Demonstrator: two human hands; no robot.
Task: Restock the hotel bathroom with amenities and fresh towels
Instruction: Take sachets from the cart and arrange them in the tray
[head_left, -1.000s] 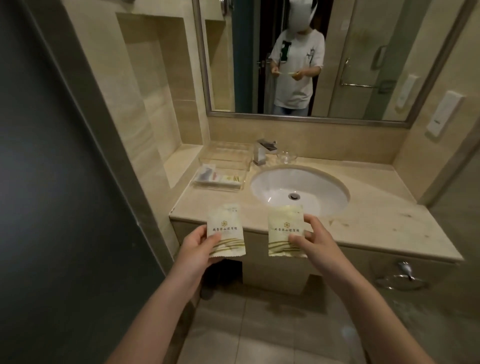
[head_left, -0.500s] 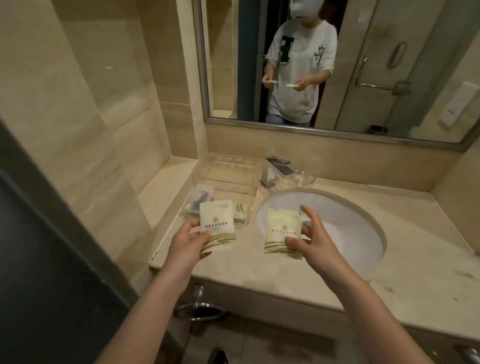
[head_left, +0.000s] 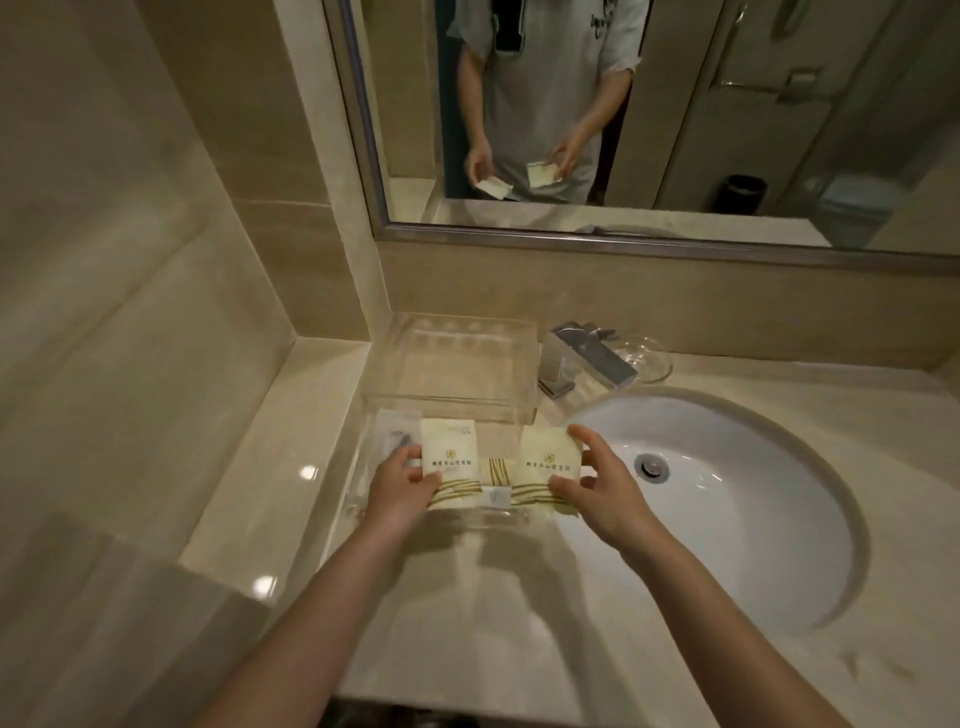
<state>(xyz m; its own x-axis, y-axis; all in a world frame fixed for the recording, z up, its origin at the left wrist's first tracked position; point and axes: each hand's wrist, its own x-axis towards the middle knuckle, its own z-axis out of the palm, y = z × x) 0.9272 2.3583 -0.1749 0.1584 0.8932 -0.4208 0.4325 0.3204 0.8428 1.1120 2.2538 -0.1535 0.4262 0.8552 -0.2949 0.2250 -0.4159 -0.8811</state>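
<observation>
Left hand pinches left sachet, and right hand pinches right sachet. Both hang over the clear tray at frame centre. Tray walls are hard to read. Right sachet seemingly sits at the edge beside the sink basin, so an early release could drop it in.

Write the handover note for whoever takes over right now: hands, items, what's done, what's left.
Hands: left hand pinches one cream sachet; right hand pinches a second sachet.
Both are held over the front clear tray, left of the sink, and are not released.
The tray already holds a few packets.
Done: sachets are at the tray.
Left: set both down in it, then put out fresh towels; none are in view.
</observation>
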